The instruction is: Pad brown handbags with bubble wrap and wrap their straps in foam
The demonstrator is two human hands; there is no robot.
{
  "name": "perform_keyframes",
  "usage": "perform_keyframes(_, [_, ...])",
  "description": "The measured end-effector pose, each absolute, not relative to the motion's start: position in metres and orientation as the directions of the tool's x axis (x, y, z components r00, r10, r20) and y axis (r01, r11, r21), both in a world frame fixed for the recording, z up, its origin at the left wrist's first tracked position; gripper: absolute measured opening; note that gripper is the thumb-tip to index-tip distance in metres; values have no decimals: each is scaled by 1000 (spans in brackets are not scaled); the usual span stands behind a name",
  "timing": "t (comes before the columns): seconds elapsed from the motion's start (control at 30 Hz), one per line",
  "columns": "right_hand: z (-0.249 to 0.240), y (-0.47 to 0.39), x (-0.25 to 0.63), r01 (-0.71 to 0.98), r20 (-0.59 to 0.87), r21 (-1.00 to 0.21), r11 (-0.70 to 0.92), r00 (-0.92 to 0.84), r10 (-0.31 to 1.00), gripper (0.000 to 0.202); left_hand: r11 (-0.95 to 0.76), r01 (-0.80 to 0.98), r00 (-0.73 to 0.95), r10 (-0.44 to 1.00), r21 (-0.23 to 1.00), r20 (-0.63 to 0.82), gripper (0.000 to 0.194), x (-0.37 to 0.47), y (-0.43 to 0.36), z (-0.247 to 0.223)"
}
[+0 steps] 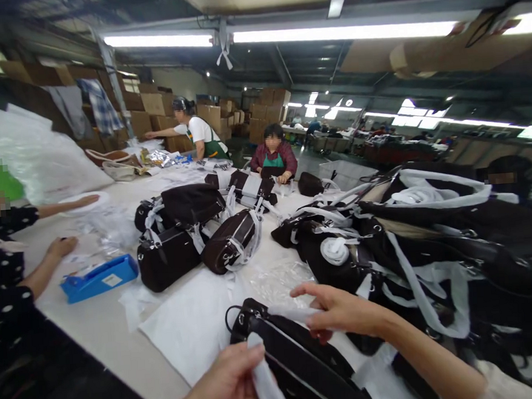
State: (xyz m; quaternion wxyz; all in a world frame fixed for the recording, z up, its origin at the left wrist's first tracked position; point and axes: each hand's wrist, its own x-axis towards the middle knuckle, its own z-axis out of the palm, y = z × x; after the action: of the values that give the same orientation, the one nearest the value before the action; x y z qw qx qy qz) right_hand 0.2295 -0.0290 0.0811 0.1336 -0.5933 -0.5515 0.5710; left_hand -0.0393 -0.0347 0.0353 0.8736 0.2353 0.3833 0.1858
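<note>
A black bag point(304, 361) with a zipper and metal rings lies on the table right in front of me. My left hand point(235, 378), at the bottom centre, pinches a white wrapped strap point(266, 385) between thumb and fingers, beside the bag's near side. Over the bag's far side is my right hand point(335, 310), its index finger stretched out to the left and the other fingers curled. A white wrapped strip point(290, 313) runs from the bag to the fingers of this hand, passing between them. The lower part of the left hand's strap is cut off by the frame.
Wrapped black bags point(170, 258) stand mid-table, and a large pile of black bags point(434, 254) fills the right. White sheets point(188, 326) lie left of my bag. A blue tape dispenser point(101, 279) is near a person's hands at left. Two people are across the table.
</note>
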Motion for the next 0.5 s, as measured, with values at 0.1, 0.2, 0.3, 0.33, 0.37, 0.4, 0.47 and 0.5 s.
perform_keyframes(0.1, [107,-69,186,157,-450,-891,-426,-433,781,98,832,-252,596,536,494,-598,17,-7,-32,49])
perform_keyframes(0.2, [107,-98,162,98,-461,-884,-458,-357,813,123,815,-361,515,579,452,-632,12,9,-32,54])
perform_keyframes(0.3, [104,-112,157,-65,-495,-856,-513,-186,849,132,849,-230,631,502,475,-592,23,4,-31,48])
perform_keyframes(0.33, [106,-114,159,-108,-491,-853,-511,-164,855,131,842,-85,699,432,533,-570,33,-1,-31,46])
perform_keyframes(0.37, [111,-115,162,-122,-485,-855,-505,-161,860,129,772,61,743,389,633,-545,43,-7,-29,46])
perform_keyframes(0.4, [118,-115,165,-100,-482,-859,-502,-174,859,126,634,164,761,406,755,-506,50,-14,-27,47])
perform_keyframes(0.47, [137,-114,172,5,-487,-867,-498,-223,845,122,236,176,758,587,956,-284,51,-26,-22,58])
perform_keyframes(0.5, [148,-112,175,62,-499,-863,-501,-258,828,121,35,116,741,663,993,-110,47,-31,-19,66])
